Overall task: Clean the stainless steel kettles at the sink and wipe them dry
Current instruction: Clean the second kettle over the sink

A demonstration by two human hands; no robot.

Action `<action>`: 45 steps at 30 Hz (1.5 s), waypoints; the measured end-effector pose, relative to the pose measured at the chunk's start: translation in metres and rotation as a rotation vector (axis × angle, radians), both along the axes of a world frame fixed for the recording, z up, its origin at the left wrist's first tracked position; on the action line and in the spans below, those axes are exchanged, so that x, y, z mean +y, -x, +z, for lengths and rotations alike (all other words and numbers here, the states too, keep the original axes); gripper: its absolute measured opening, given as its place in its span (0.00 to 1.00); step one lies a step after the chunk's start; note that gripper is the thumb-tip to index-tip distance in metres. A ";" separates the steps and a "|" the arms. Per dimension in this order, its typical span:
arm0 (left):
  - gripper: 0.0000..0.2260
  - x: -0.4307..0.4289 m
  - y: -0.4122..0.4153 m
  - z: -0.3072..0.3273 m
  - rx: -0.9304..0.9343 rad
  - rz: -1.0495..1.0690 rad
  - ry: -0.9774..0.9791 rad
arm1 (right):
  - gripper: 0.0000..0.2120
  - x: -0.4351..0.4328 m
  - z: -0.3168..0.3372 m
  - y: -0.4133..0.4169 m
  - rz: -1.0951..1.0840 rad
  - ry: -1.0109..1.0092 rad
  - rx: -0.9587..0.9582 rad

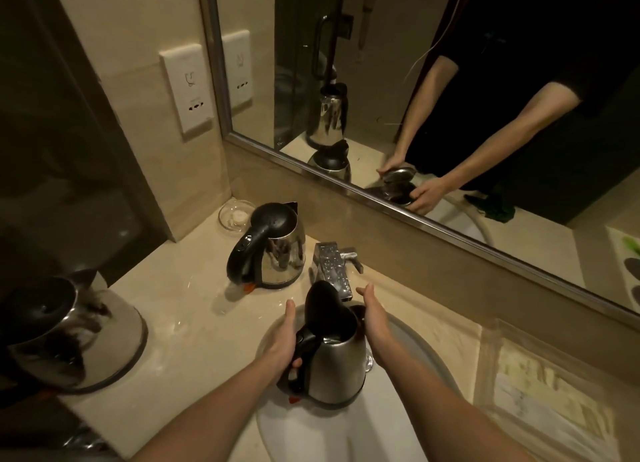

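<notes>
Gripping kettle (337, 368) handle, left hand (285, 344) | right hand (375, 323) fingers (368, 293) straight against kettle | sink (311, 434) half-hidden

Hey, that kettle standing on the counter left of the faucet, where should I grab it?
Take the kettle on the counter by its black handle, coming from the left. The handle loops out clear on that side, the kettle stands upright with its lid shut, and the spout points away toward the mirror.
</notes>
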State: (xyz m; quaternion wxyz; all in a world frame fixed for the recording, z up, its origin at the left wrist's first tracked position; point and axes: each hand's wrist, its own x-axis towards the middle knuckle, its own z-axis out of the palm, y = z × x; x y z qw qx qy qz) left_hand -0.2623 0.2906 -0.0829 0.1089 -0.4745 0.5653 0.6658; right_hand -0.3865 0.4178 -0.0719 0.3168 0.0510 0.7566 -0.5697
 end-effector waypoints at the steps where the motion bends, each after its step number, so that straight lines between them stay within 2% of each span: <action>1: 0.37 -0.002 0.004 -0.005 -0.001 -0.006 0.003 | 0.29 -0.002 -0.001 0.005 0.016 0.004 -0.004; 7: 0.40 -0.012 0.021 -0.023 0.024 -0.016 -0.015 | 0.27 -0.016 0.000 0.022 0.090 -0.009 0.063; 14: 0.39 -0.018 0.029 -0.023 0.024 0.038 -0.068 | 0.28 -0.016 -0.004 0.028 0.120 -0.033 0.108; 19: 0.39 -0.020 0.033 -0.025 0.035 0.052 -0.080 | 0.24 -0.017 0.002 0.025 0.164 -0.031 0.172; 25: 0.38 -0.026 0.034 -0.018 0.014 0.029 -0.054 | 0.28 -0.020 0.004 0.027 0.122 0.028 0.091; 28: 0.32 -0.028 0.034 -0.014 0.012 0.035 -0.040 | 0.29 -0.020 0.006 0.027 0.098 0.049 0.064; 32: 0.39 -0.027 0.035 -0.013 0.020 0.019 -0.030 | 0.28 -0.021 0.007 0.029 0.081 0.046 0.047; 45: 0.39 -0.031 0.031 -0.011 0.042 0.085 -0.060 | 0.29 -0.025 0.002 0.032 0.050 0.047 0.032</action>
